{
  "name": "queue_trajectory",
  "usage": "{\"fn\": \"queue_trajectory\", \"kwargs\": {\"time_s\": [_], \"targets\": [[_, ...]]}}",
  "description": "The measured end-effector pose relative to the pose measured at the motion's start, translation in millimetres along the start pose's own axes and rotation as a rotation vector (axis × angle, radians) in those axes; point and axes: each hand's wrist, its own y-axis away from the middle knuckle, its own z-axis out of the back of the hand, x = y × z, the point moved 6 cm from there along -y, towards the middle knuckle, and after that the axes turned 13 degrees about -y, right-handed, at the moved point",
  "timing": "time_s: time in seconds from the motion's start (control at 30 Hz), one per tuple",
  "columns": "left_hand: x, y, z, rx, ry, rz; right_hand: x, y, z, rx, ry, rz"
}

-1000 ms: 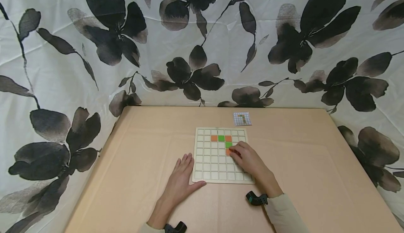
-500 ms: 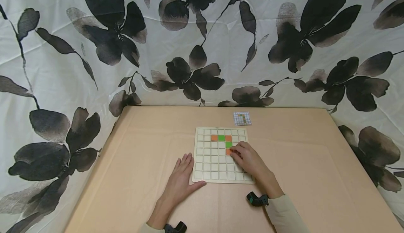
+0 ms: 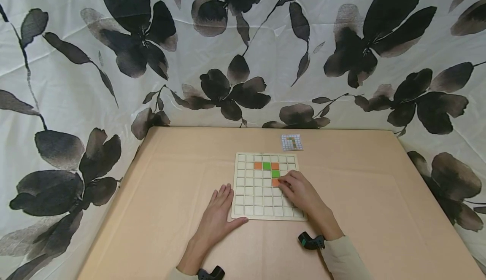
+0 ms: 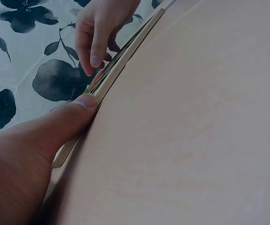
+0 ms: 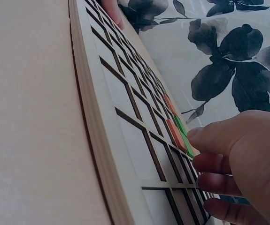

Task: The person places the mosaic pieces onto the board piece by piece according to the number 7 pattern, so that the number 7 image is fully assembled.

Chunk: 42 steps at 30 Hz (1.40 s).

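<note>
A pale square grid board (image 3: pixel 252 200) lies on the table. Coloured square tiles sit in its cells: an orange tile (image 3: pixel 258 165), a green tile (image 3: pixel 266 165) and another orange one in a row, then a second green tile (image 3: pixel 275 173) and a lower orange tile (image 3: pixel 275 182) below. My right hand (image 3: pixel 300 190) is over the board's right side, fingertips beside the lower orange tile. In the left wrist view its thumb and forefinger point down with nothing seen between them. My left hand (image 3: pixel 217 214) lies flat along the left edge, its thumb (image 4: pixel 85 101) touching the near edge.
A small card (image 3: pixel 292 142) printed with a coloured grid pattern lies behind the board. The wooden table (image 3: pixel 182 157) ends at a floral cloth (image 3: pixel 235 27) hanging behind it. Black wrist devices are on both forearms.
My right hand has shifted slightly right, and more of the lower orange tile shows. The left hand and the board have stayed put.
</note>
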Motion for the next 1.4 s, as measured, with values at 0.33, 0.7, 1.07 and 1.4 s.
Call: {"fn": "queue_trajectory", "kwargs": {"time_s": [0.33,0.7,1.07,1.4], "targets": [[-2.4,-1.7,0.1,0.003,-0.003,0.011,-4,1.8,10,-0.003,-0.007,0.009],[-3.3,-2.0,0.1,0.001,-0.016,0.009,-9,8.5,14,0.015,-0.01,-0.03],[-3.2,-2.1,-0.3,0.006,-0.014,0.007,-12,14.2,14,0.005,0.006,-0.049],[-2.9,-1.8,0.3,0.003,-0.008,0.007,-14,19.1,13,-0.008,0.02,-0.029]]}}
